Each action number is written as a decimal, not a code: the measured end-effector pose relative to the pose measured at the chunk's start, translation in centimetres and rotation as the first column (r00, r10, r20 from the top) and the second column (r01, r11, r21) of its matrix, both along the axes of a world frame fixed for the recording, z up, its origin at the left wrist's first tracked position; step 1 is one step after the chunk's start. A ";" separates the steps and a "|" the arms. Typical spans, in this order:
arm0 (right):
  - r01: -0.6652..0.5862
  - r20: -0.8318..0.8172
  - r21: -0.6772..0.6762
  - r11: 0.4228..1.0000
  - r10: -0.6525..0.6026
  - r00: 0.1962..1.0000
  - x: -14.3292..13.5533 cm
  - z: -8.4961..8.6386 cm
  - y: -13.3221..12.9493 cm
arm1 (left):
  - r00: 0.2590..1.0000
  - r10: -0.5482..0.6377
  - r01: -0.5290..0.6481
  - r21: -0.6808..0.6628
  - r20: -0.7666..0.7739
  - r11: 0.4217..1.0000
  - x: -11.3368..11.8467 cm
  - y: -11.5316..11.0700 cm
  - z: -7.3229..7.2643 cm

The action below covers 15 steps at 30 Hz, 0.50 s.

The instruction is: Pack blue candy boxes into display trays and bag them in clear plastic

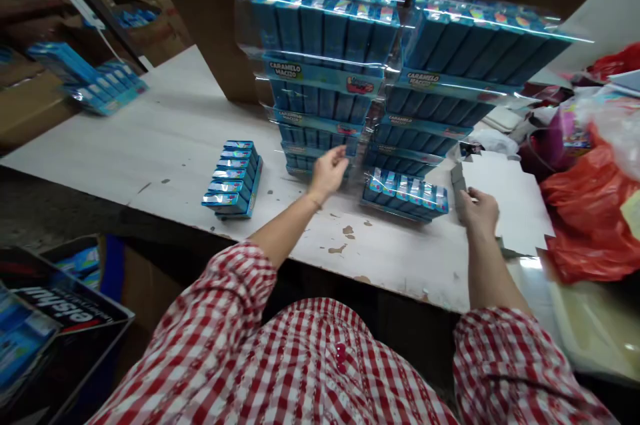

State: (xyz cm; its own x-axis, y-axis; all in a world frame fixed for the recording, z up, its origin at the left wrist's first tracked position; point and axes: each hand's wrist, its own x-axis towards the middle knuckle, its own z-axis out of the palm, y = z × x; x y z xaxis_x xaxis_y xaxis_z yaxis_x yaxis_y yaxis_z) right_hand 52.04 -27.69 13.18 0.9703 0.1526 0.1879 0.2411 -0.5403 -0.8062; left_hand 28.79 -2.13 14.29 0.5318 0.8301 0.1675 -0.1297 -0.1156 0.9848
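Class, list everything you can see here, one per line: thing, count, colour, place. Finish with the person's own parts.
Tall stacks: two, blue packs in clear plastic, table's back
Wrapped pack: one, blue, foot of right stack
Row of small boxes: one, blue, table's left half
Far packs: at least two, blue, table's left end
White card: at least one, white, table's right
Plastic bag: at least one, red-orange, far right
Table: one, white, centre
Board: one, brown, behind stacks
Black carton: one, black, lower left
Checked garment: one, red-and-white, bottom
Left hand: one, bare, by left stack
Right hand: one, bare, at card's edge
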 end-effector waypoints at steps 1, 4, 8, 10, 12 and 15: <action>-0.051 0.148 -0.058 0.997 0.059 0.987 -1.0 -0.2 -0.5 | 0.997 0.065 -0.060 0.137 -0.035 0.989 -2.8 1.5 0.5; -0.297 0.351 -0.108 0.949 0.316 0.881 -5.2 -1.3 -1.6 | 0.866 0.429 -0.308 0.403 -0.256 0.862 -11.8 7.2 1.4; -0.525 0.226 -0.028 0.851 0.517 0.826 -10.9 -3.6 -1.5 | 0.619 0.515 -0.422 0.302 -0.593 0.855 -20.0 13.5 0.1; -0.557 0.145 0.041 0.830 0.546 0.825 -13.2 -4.7 -0.9 | 0.718 0.331 -0.390 0.040 -0.612 0.920 -21.5 15.0 -1.4; -0.569 0.078 0.107 0.815 0.563 0.822 -15.0 -5.4 -0.5 | 0.843 0.145 -0.286 -0.204 -0.518 0.936 -21.9 15.4 -2.7; -0.597 0.013 0.152 0.788 0.603 0.798 -17.2 -6.2 -0.9 | 0.899 0.025 -0.187 -0.330 -0.438 0.925 -22.1 14.1 -3.4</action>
State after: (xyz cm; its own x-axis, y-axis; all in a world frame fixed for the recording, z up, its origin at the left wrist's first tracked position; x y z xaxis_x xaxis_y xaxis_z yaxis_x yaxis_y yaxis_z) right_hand 34.87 -28.60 6.97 0.6985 0.6805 0.2214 0.4494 -0.1763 -0.8758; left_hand 6.69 11.99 10.85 0.3892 0.8449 -0.3670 0.2960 0.2626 0.9184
